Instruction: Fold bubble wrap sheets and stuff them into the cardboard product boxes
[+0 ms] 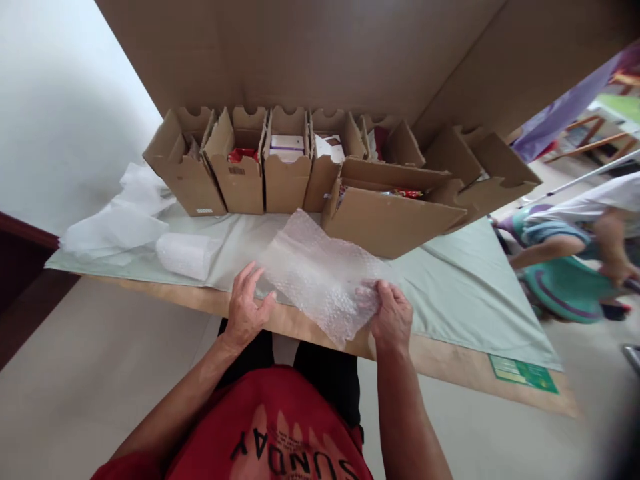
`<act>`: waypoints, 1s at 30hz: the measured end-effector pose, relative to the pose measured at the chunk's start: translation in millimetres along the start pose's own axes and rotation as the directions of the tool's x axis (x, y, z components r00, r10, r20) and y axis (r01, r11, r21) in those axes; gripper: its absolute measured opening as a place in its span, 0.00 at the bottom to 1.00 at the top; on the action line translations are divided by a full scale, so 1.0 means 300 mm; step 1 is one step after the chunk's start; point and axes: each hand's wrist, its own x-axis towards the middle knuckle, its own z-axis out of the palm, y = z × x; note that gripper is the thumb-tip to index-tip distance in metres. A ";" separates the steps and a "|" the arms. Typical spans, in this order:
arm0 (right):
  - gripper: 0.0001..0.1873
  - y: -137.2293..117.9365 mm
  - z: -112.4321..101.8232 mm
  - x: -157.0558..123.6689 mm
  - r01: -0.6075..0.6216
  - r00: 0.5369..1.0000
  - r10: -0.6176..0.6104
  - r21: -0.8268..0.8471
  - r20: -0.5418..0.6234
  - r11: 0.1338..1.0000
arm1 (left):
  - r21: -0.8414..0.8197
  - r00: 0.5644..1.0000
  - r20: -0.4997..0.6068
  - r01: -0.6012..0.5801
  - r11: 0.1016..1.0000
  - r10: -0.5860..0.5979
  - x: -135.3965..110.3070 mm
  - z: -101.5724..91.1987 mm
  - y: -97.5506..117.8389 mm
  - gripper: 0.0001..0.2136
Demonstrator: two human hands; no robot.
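Note:
A clear sheet of bubble wrap [320, 273] spreads over the near edge of the cloth-covered table. Its right edge is pinched between the thumb and fingers of my right hand [393, 313], with some fingers showing through the plastic. My left hand [249, 303] is beside the sheet's left edge, fingers apart and thumb out, holding nothing. Left of that hand lies a rolled piece of bubble wrap [185, 255]. Farther left is a loose heap of white packing sheets [117, 223].
Several open cardboard bins [243, 183] with small goods stand along the back, against a tall cardboard panel [300, 53]. One bin [395, 217] lies crosswise in front, right of centre. A green card [523, 373] is at the front right corner. Another person [600, 227] sits at far right.

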 end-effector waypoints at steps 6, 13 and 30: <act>0.21 0.016 -0.102 0.028 0.005 1.000 -0.004 -0.193 0.003 0.981 | 0.008 0.994 0.106 0.025 1.000 -0.026 0.080 0.076 -0.043 0.22; 0.31 0.013 -0.178 0.140 0.192 0.969 -0.235 -0.360 -0.077 0.913 | 0.249 0.891 0.447 -0.208 0.946 0.079 0.082 0.067 0.039 0.08; 0.25 0.079 0.041 -0.022 0.659 0.746 -0.245 -0.739 0.619 0.140 | 0.215 0.651 0.742 -0.460 0.861 0.162 0.116 0.246 0.118 0.26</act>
